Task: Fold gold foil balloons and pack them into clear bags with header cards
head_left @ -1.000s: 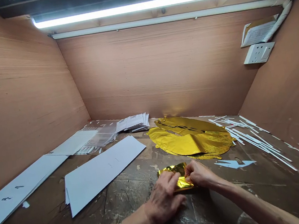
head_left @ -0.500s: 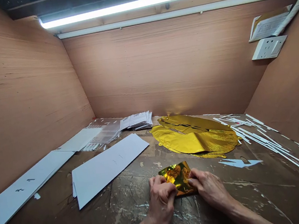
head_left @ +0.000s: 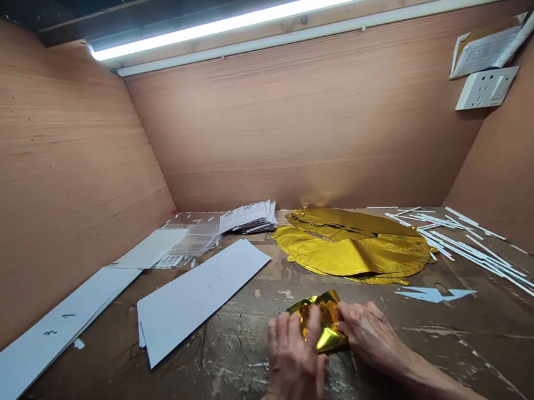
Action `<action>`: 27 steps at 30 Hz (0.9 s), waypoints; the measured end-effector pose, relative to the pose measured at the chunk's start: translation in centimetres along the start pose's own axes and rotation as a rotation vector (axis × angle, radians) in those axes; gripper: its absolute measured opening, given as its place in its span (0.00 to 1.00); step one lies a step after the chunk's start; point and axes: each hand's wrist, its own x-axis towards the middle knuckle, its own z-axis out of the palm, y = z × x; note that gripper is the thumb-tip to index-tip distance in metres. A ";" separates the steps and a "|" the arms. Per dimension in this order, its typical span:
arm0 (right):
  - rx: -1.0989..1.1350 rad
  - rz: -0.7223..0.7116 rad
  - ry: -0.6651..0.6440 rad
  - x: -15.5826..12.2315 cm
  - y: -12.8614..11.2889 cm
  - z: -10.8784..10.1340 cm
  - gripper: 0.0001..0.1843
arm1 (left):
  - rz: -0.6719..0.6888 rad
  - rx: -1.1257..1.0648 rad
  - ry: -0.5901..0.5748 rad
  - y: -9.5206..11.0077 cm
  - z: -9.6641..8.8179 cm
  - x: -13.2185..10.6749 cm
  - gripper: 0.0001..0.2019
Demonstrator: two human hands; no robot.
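Observation:
A small folded packet of shiny gold foil [head_left: 330,340] lies on the worktop between my hands; it looks like a folded foil balloon. My left hand [head_left: 294,359] rests over its left side, palm down with the fingers stretched out and slightly blurred. At the packet's right edge, the fingertips of my right hand [head_left: 368,333] are closed on the foil. Behind them lies a loose pile of flat gold foil balloons [head_left: 390,253] with small tabs along their edges.
White card sheets [head_left: 201,299] lie left of centre, with longer white strips [head_left: 68,328] farther left. Printed cards [head_left: 249,215] are stacked near the back wall beside clear plastic bags [head_left: 198,234]. Thin white sticks [head_left: 488,257] and a cut paper scrap [head_left: 437,294] lie to the right.
My left hand has gone from curled fingers at the packet's edge to stretched fingers over the foil. The right hand keeps its hold. The view has shifted slightly.

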 end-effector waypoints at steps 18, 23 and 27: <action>0.146 -0.322 0.156 1.0 0.4 -5.8 0.23 | 0.406 0.179 -0.372 -2.5 -0.7 5.1 0.07; -0.045 -0.705 0.367 -0.6 0.8 -4.0 0.12 | 0.385 0.068 -0.654 -2.6 -4.3 7.8 0.07; 0.102 -0.587 0.339 0.1 0.6 -3.2 0.12 | 0.059 -0.344 -0.567 -3.7 -4.9 8.3 0.07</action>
